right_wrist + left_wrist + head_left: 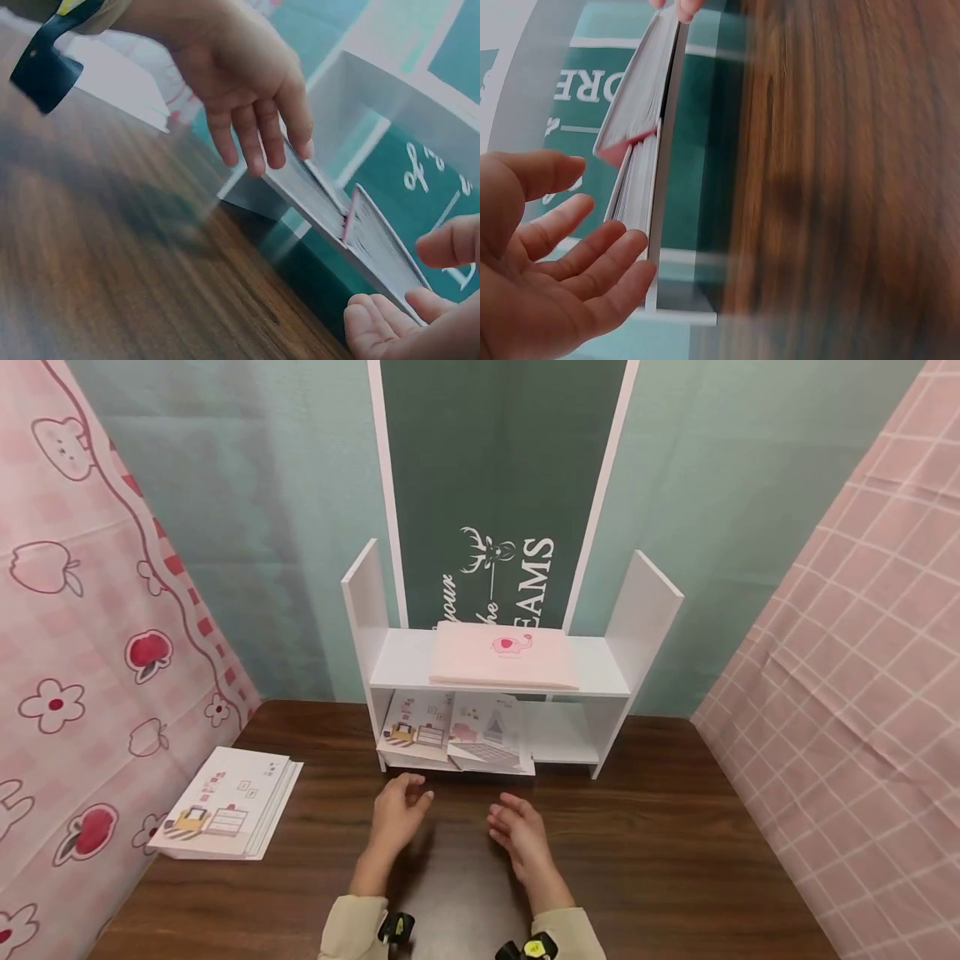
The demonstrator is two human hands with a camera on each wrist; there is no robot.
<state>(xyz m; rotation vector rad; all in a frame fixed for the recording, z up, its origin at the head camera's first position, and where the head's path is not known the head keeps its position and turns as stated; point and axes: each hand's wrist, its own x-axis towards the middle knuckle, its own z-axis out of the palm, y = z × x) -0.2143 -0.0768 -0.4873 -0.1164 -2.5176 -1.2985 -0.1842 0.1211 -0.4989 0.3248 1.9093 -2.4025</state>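
Both of the person's hands are over the dark wood-grain bench (660, 852) in front of a white tabletop bookshelf (652, 618), and each grip is released. The left hand (397, 814) has its fingers loosely bent just before the shelf's left front edge, the thumb apart from them; the right hand (521, 831) is to its right, farther from the shelf, its palm turned inward and its fingers relaxed. Nearest to them, on the lower shelf, two books lie side by side with their page edges toward the front. The left book (415, 727) shows a yellow armchair and a cabinet on its cover, and the right book (487, 731) a grey tent and a pink seat. The wrist views show the right book tilted, its pink-edged left side raised over the left book; its front corner juts slightly past the shelf edge. A pink elephant book (502, 656) lies flat on the upper shelf between the two upright side panels. At the bench's left side is a stack of books (225, 802), the top cover again with the yellow armchair. Black wrist straps (396, 928) circle the beige sleeves (356, 927). Behind the shelf hangs a green cloth (502, 460) with white lettering and a deer head.
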